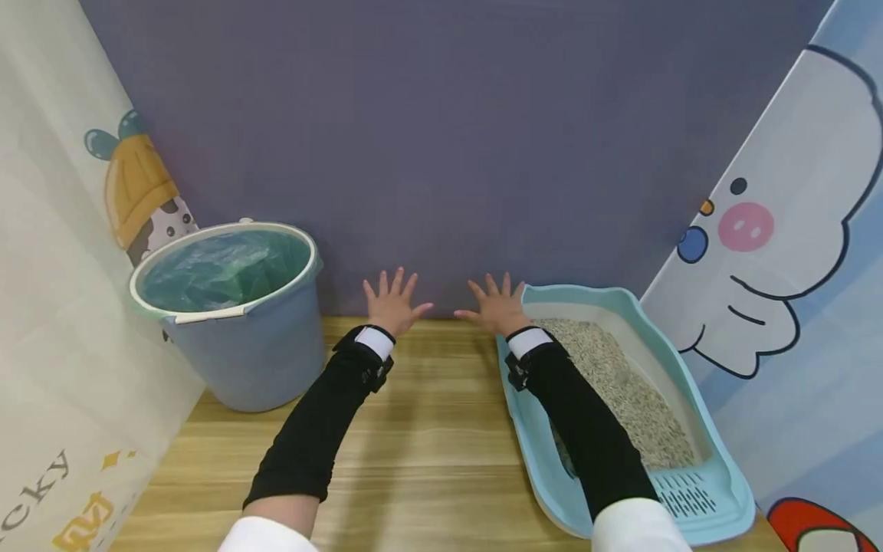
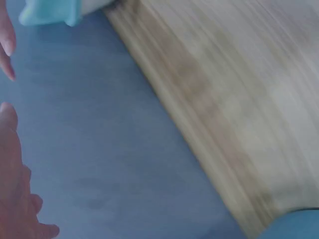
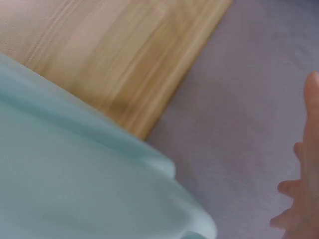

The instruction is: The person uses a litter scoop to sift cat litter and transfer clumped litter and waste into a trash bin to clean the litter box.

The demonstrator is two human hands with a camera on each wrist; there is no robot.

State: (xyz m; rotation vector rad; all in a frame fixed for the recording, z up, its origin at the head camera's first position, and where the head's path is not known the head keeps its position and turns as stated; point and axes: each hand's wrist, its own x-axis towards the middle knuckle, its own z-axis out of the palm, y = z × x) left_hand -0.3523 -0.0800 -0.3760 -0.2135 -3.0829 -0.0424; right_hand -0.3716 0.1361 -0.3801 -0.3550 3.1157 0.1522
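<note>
My left hand (image 1: 392,308) is held out with its fingers spread and nothing in it, between the bucket and the litter box. My right hand (image 1: 500,308) also has its fingers spread and holds nothing; it overlaps the far left corner of the light blue litter box (image 1: 717,452) in the head view. Grey-beige granular litter (image 1: 621,391) fills much of that box, partly hidden by my right forearm. On the left stands a blue-grey bucket (image 1: 269,360) with a white rim, lined with a green plastic bag (image 1: 234,268).
Everything stands on a wood-grain table (image 1: 386,460). A plain grey-purple backdrop (image 1: 441,153) rises behind its far edge. Printed cloths hang at both sides, a white cloth (image 1: 62,307) left and a blue cloth (image 1: 814,429) right. The litter box has a slotted grate (image 1: 683,493) at its near end.
</note>
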